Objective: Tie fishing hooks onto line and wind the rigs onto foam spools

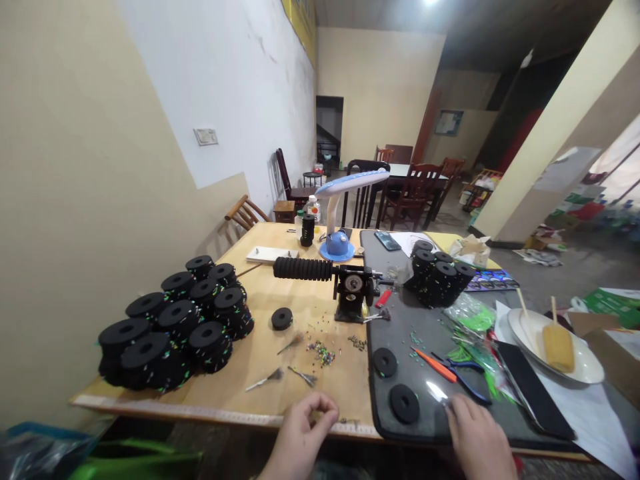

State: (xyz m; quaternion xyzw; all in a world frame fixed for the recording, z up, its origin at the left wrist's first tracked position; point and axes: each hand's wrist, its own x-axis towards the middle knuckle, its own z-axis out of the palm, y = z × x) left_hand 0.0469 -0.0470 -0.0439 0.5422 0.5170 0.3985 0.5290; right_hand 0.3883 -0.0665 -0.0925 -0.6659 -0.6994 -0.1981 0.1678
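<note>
My left hand rests at the near edge of the wooden table, its fingers curled together; whether something small is pinched there I cannot tell. My right hand lies on the front edge of the dark mat, fingertips next to a small shiny piece. Two black foam discs lie on the mat just left of it. Blue-handled pliers and an orange tool lie just beyond. Small metal hooks and loose beads are scattered ahead of my left hand.
Stacks of black foam discs fill the left side; another stack stands at the mat's back. A winding device with a ribbed black roller sits mid-table, a blue desk lamp behind. A plate with corn is at right.
</note>
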